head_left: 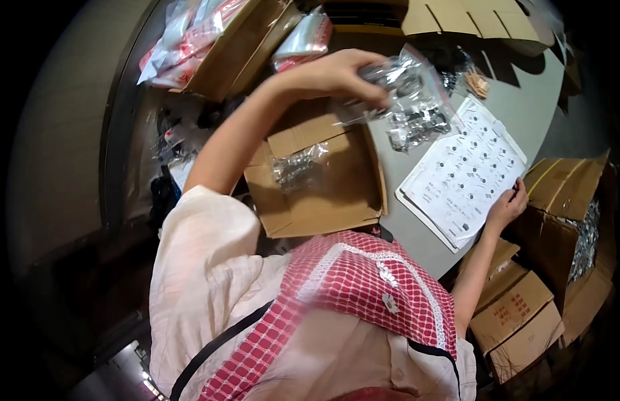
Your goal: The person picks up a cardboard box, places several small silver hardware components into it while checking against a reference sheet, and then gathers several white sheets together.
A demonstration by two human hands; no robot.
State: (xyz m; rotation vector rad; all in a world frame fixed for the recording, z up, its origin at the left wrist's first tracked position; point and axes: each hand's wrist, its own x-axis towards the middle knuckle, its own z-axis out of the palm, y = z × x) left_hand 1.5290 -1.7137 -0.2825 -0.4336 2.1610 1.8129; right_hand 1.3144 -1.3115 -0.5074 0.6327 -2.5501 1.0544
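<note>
My left hand is closed on clear zip bags with a red seal line, which hang over the grey table. Small dark and metallic parts show through the plastic; how many bags there are I cannot tell. My right hand grips the right edge of a stack of printed sheets, thumb and fingers at its border. The sheets carry rows of small pictures and lie tilted on the table. Below my left forearm, an open cardboard box contains another clear bag of small parts.
Plastic bags with red print fill a carton at the upper left. More cardboard boxes stand at the right, one holding silvery pieces. Tan small parts lie at the far side of the table. Slotted cardboard is behind.
</note>
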